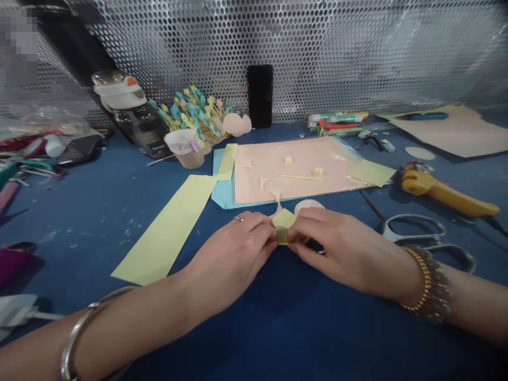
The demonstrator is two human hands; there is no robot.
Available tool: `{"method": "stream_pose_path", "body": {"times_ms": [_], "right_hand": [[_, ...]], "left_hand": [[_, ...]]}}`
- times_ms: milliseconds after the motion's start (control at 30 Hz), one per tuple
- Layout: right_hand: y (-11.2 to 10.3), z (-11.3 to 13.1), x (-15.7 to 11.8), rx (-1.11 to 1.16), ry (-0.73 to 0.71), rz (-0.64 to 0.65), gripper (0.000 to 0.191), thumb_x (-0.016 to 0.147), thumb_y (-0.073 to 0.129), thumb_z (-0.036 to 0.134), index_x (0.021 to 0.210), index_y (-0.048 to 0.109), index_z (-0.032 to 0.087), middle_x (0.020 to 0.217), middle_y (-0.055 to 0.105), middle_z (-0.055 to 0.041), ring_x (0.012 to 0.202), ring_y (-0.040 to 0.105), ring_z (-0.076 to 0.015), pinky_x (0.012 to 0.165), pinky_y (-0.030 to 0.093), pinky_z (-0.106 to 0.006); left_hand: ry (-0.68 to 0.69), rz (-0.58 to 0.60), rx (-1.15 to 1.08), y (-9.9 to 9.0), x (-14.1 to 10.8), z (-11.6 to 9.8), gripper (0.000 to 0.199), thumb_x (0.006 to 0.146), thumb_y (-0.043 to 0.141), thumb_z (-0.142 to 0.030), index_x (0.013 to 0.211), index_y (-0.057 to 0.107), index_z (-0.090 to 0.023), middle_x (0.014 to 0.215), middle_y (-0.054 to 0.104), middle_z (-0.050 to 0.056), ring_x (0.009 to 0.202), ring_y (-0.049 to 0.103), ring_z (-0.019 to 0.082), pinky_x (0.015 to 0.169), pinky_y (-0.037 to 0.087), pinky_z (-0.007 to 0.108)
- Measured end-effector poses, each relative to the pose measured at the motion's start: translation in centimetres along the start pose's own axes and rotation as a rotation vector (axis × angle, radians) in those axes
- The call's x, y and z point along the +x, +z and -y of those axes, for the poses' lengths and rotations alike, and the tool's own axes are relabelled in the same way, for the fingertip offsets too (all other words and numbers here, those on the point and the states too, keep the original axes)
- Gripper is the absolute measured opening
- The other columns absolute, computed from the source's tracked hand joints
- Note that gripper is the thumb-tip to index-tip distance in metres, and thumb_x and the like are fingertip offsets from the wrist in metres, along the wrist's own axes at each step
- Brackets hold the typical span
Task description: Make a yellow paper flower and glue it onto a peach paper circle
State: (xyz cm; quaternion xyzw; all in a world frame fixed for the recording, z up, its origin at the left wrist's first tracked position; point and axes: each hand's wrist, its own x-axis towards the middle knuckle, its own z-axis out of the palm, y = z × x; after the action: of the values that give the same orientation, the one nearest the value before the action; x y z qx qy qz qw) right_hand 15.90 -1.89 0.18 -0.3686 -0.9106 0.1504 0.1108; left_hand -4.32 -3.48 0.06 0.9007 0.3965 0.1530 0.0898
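A small yellow paper piece (283,218) is pinched between both hands, its near edge bent over. My left hand (242,246) has its fingers closed on the left side of it. The right side is held by the closed fingers of my right hand (337,243). Just beyond the hands lies a thin cut-out paper scrap (275,186), and a pale paper disc (309,205) sits partly behind my right hand. Pink sheets (254,185) in clear plastic lie farther back, bearing two small yellow folded pieces (318,171) and a thin yellow strip (301,178).
A long yellow strip (166,227) lies at left. Behind stand a paper cup (186,147), a dark bottle (143,127) and a phone (260,95). Scissors (413,226) and a yellow glue gun (448,194) lie at right. A white plug (16,312) is near left.
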Motion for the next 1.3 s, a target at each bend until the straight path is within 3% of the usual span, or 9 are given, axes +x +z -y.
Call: {"method": "stream_pose_path", "body": {"times_ms": [200, 467, 733, 900, 1300], "right_hand": [[0.0, 0.2, 0.0, 0.038, 0.024, 0.025, 0.015, 0.088, 0.045, 0.02, 0.084, 0.059, 0.016, 0.084, 0.055, -0.0042, 0.077, 0.051, -0.0175, 0.07, 0.042, -0.031], [0.1, 0.2, 0.5, 0.062, 0.085, 0.035, 0.013, 0.087, 0.047, 0.019, 0.078, 0.055, 0.017, 0.081, 0.053, -0.0021, 0.076, 0.049, -0.0159, 0.069, 0.04, -0.029], [0.1, 0.2, 0.4, 0.077, 0.1, 0.01, 0.012, 0.086, 0.05, 0.02, 0.076, 0.057, 0.017, 0.077, 0.053, -0.0004, 0.07, 0.048, -0.0138, 0.065, 0.038, -0.027], [0.2, 0.1, 0.3, 0.08, 0.088, 0.003, 0.013, 0.088, 0.05, 0.021, 0.078, 0.057, 0.018, 0.078, 0.054, -0.0003, 0.072, 0.049, -0.0141, 0.066, 0.039, -0.028], [0.2, -0.3, 0.1, 0.103, 0.022, 0.035, 0.012, 0.091, 0.046, 0.018, 0.09, 0.058, 0.019, 0.089, 0.057, -0.0012, 0.084, 0.052, -0.016, 0.076, 0.042, -0.031]], "left_hand": [[0.035, -0.004, 0.03, -0.1, -0.3, 0.0, 0.018, 0.093, 0.043, -0.016, 0.093, 0.06, -0.012, 0.099, 0.062, 0.009, 0.094, 0.058, 0.022, 0.084, 0.05, 0.039], [0.204, -0.004, 0.299, 0.6, -1.5, -0.5, 0.022, 0.089, 0.045, -0.011, 0.107, 0.058, -0.013, 0.105, 0.064, 0.01, 0.103, 0.059, 0.023, 0.085, 0.052, 0.037], [0.266, -0.02, 0.444, 0.5, -1.3, -1.0, 0.028, 0.086, 0.042, -0.005, 0.106, 0.061, -0.008, 0.101, 0.067, 0.012, 0.1, 0.062, 0.024, 0.081, 0.056, 0.035], [0.27, -0.019, 0.455, 0.2, -1.3, -1.5, 0.036, 0.085, 0.034, -0.001, 0.107, 0.062, -0.004, 0.1, 0.069, 0.012, 0.097, 0.064, 0.024, 0.083, 0.056, 0.034], [0.249, -0.002, 0.458, 0.3, -1.3, -1.6, 0.035, 0.084, 0.037, -0.001, 0.109, 0.063, -0.005, 0.104, 0.069, 0.012, 0.098, 0.065, 0.025, 0.082, 0.057, 0.035]]}}
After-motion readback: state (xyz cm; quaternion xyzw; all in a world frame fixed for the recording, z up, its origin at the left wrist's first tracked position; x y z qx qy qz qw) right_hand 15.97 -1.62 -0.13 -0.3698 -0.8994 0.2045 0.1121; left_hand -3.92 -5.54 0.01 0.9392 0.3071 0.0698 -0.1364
